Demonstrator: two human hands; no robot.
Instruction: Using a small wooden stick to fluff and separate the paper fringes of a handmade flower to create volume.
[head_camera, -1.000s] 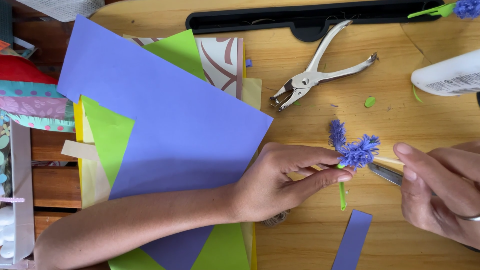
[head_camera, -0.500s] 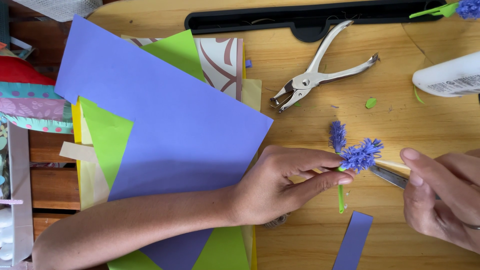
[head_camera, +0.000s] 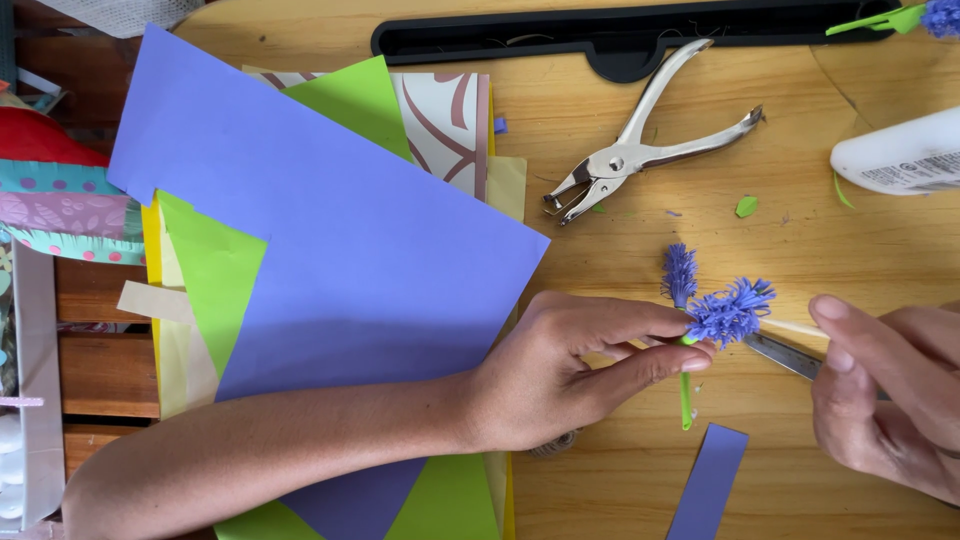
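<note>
1. Wooden tabletop (head_camera: 620, 120) seen from above, pretty cluttered with craft stuff.
2. Main thing is a little fringed purple paper flower (head_camera: 730, 312) on a green stem (head_camera: 685, 400), sitting roughly mid-right of the table.
3. Left hand (head_camera: 570, 370) pinches the stem right under the bloom, thumb and fingertips pressed together on it.
4. Right hand (head_camera: 885, 385) comes in from 3 o'clock, fingers curled around a thin metal tool (head_camera: 785, 355) whose tip points at the flower; can't tell what kind of tool it is.
5. A purple paper strip (head_camera: 710, 485) lies at 6 o'clock from the flower.
6. Silver hole punch (head_camera: 640, 150) at 11 o'clock, white glue bottle (head_camera: 900, 155) at 1 o'clock.
7. Big purple sheet (head_camera: 340, 260) over green paper (head_camera: 215, 280) at 9 o'clock.
</note>
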